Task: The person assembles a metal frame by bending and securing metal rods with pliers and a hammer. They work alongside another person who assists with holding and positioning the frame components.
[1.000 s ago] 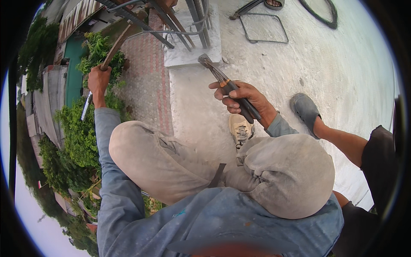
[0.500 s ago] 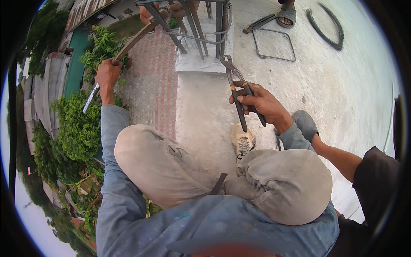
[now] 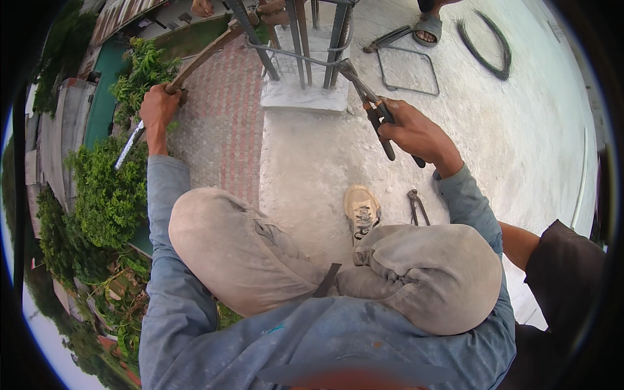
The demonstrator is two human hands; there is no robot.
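I squat on a concrete slab high above the ground. My right hand [image 3: 415, 133] grips a pair of black-handled pincers [image 3: 372, 107], whose jaws touch a stirrup on the upright steel bars [image 3: 296, 39] rising from a small concrete column base [image 3: 305, 94]. My left hand [image 3: 158, 109] is closed around a slanting brown pole [image 3: 201, 57] out past the slab's left edge. A second pair of pincers [image 3: 416, 205] lies on the slab beside my shoe [image 3: 361, 209].
A bent wire stirrup [image 3: 407, 70] and a coil of black wire [image 3: 484, 45] lie at the far side, by another person's sandalled foot [image 3: 426, 26]. A person's arm in a dark sleeve [image 3: 559, 266] is at my right. Left of the slab edge is a drop to paving and bushes.
My right hand has carried the pincers up and right, bringing the jaws onto the bars at the column. My view has shifted closer to the column. The left hand keeps its hold on the pole.
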